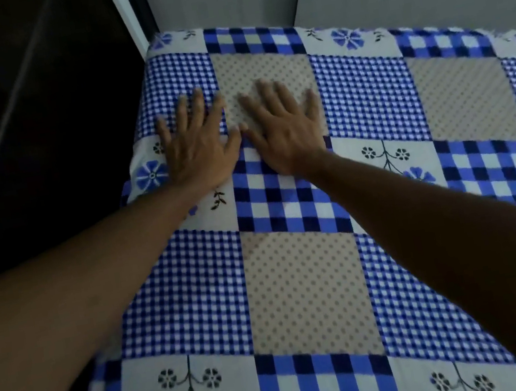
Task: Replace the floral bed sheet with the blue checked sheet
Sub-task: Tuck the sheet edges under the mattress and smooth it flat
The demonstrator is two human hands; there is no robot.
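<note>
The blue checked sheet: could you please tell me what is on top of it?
Left hand and right hand press flat on the blue checked sheet, side by side. Whatever lies beneath is covered.

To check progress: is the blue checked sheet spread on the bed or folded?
Spread. The blue checked sheet lies flat with no folds in view, and the left hand and right hand rest flat on it.

We see our left hand (199,143) and right hand (285,123) lying flat, fingers spread, side by side on the blue checked sheet (305,289), near its far left corner.
</note>
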